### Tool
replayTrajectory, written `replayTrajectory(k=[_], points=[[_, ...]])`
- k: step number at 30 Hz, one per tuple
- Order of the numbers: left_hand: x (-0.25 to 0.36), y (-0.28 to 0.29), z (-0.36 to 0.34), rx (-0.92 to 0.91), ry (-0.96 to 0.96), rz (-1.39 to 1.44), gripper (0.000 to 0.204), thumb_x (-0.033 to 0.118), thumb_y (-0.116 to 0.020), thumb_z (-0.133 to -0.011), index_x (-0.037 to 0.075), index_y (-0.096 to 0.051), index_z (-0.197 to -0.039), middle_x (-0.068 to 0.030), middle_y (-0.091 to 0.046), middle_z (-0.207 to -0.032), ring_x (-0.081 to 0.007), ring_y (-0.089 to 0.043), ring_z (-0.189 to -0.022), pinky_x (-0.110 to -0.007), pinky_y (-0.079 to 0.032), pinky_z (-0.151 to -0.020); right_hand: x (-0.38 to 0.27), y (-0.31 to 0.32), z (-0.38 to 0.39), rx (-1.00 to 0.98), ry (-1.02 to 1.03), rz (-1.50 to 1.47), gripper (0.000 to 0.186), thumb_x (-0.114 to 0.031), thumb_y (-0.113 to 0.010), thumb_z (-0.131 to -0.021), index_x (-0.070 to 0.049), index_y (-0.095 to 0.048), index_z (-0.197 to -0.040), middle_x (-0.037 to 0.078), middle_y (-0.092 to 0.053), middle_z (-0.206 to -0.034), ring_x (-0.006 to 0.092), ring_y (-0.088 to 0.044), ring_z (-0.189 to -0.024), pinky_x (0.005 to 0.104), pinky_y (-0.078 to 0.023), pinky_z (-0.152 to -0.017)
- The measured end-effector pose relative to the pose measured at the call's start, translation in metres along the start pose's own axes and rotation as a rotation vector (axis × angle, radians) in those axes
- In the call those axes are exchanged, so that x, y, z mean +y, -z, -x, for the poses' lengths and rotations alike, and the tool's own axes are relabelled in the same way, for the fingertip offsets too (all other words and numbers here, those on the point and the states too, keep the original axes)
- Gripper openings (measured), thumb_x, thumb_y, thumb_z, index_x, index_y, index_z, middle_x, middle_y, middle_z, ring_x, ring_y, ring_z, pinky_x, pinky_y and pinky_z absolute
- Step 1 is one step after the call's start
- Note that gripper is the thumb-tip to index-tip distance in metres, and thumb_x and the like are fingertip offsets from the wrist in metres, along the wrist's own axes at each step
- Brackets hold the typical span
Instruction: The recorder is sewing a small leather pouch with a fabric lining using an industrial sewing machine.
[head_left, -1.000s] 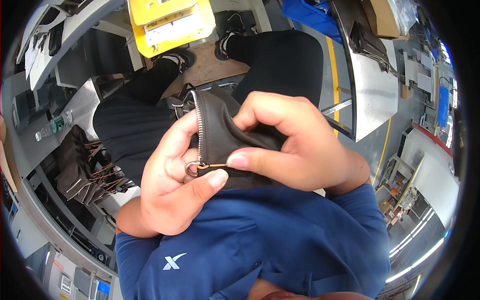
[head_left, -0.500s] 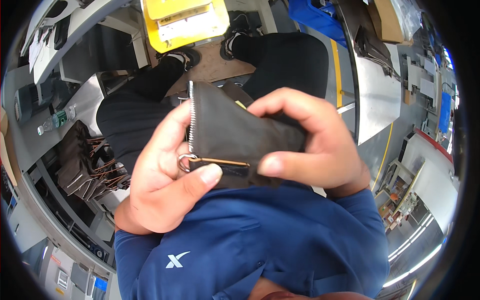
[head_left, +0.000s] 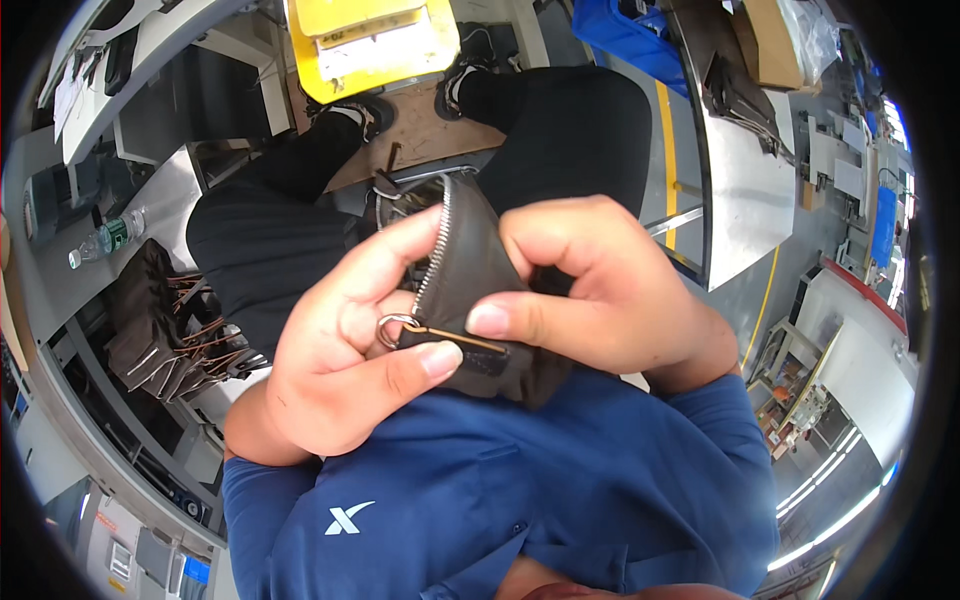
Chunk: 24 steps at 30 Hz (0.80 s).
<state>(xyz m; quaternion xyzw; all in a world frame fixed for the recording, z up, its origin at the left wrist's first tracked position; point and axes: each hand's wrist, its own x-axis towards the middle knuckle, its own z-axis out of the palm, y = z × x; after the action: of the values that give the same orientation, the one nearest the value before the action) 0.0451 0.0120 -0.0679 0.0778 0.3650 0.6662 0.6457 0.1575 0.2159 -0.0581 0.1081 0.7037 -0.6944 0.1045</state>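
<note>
Between my two hands, above my lap, is a dark brown zippered pouch (head_left: 463, 262). Its silver zipper teeth (head_left: 436, 250) curve along the left edge. A metal ring (head_left: 392, 328) sits at the lower end of the zipper, beside a narrow tan strip (head_left: 460, 339). My left hand (head_left: 355, 350) grips the lower left corner, thumb on the front near the tan strip. My right hand (head_left: 590, 290) pinches the right side, thumb on the front and fingers bent behind, partly hidden. Dark material with a pull tab shows behind the zipper edge.
A stack of brown pouches with tan cords (head_left: 165, 330) lies at the left, near a plastic bottle (head_left: 108, 238). Ahead are a yellow bin (head_left: 375, 75) and a blue crate (head_left: 630, 40). More dark pieces (head_left: 745, 105) rest on the metal table (head_left: 750, 200) at right.
The zipper edge has swung right and now bows, and the pouch is folded narrower. My right thumb has moved left onto its front. Dark material with a tab has come into view behind it.
</note>
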Motion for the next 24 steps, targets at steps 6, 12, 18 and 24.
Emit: replayTrajectory(k=[6, 12, 18, 24], points=[[0.020, 0.009, -0.017, 0.041, 0.189, -0.063, 0.067, 0.000, -0.078, -0.086, -0.005, -0.042, -0.142, -0.0059, -0.071, -0.101, -0.0070, -0.064, -0.092, -0.023, -0.050, -0.082, 0.006, -0.012, 0.021, 0.175, 0.003, -0.022, 0.027, -0.016, -0.073, -0.095, -0.003, -0.059, -0.075, 0.006, -0.059, -0.065, 0.0120, -0.054, -0.057, 0.0286, -0.042, -0.053], [0.014, 0.024, -0.015, -0.200, 0.073, -0.326, 0.024, 0.008, -0.087, -0.080, -0.002, -0.073, -0.097, -0.0020, -0.073, -0.091, -0.0054, -0.063, -0.087, -0.025, -0.052, -0.077, 0.009, -0.020, 0.011, 0.204, 0.136, 0.029, 0.031, -0.016, -0.072, -0.097, -0.003, -0.055, -0.074, 0.005, -0.052, -0.062, 0.0117, -0.045, -0.053, 0.0299, -0.037, -0.049], [-0.003, 0.028, -0.015, -0.273, -0.124, -0.361, 0.023, 0.009, -0.087, -0.081, -0.001, -0.075, -0.098, -0.0055, -0.076, -0.090, -0.0110, -0.069, -0.084, -0.027, -0.053, -0.073, 0.003, -0.019, 0.004, 0.008, 0.068, -0.147, 0.037, -0.021, -0.063, -0.104, -0.004, -0.052, -0.072, 0.004, -0.048, -0.061, 0.0109, -0.042, -0.054, 0.0289, -0.037, -0.050], [-0.003, 0.032, -0.019, -0.341, -0.248, -0.458, 0.022, 0.011, -0.089, -0.077, 0.000, -0.077, -0.093, -0.0109, -0.076, -0.089, -0.0218, -0.074, -0.081, -0.030, -0.053, -0.071, 0.006, -0.025, 0.002, 0.031, 0.060, -0.164, 0.038, -0.022, -0.063, -0.104, -0.004, -0.053, -0.072, 0.003, -0.048, -0.060, 0.0110, -0.041, -0.055, 0.0293, -0.038, -0.050]])
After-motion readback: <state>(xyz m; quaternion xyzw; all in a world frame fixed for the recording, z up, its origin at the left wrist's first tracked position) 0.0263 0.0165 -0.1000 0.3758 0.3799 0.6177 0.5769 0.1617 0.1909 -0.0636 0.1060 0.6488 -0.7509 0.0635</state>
